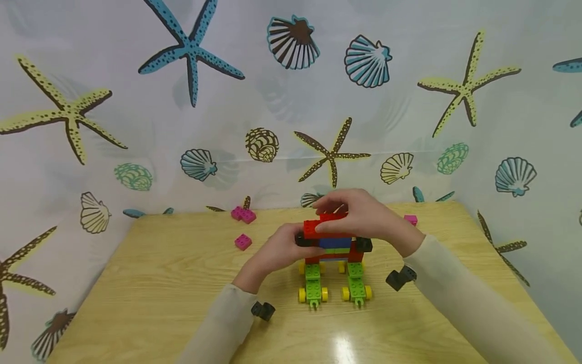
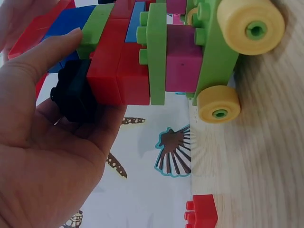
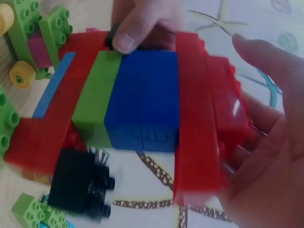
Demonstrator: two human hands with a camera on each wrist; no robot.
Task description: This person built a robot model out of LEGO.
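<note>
A toy-brick figure (image 1: 335, 242) stands on two light-green wheeled bases (image 1: 313, 289) with yellow wheels, its body stacked from red, green and blue bricks. Black bricks (image 1: 364, 245) stick out at either side. My left hand (image 1: 285, 247) grips the figure's left side, the thumb against the front of the green and blue bricks (image 3: 142, 99) and the fingers around the black side brick (image 2: 78, 92). Over the top arches my right hand (image 1: 359, 215). In the right wrist view its fingers lie behind the topmost red bricks (image 3: 228, 102), while one extended digit stays apart from them.
Several loose pink bricks (image 1: 243, 241) lie on the wooden table (image 1: 182, 283) at the back left. Another pink brick (image 1: 410, 220) is at the back right. A cloth (image 1: 236, 116) printed with starfish and shells hangs behind. Small black devices sit at both wrists.
</note>
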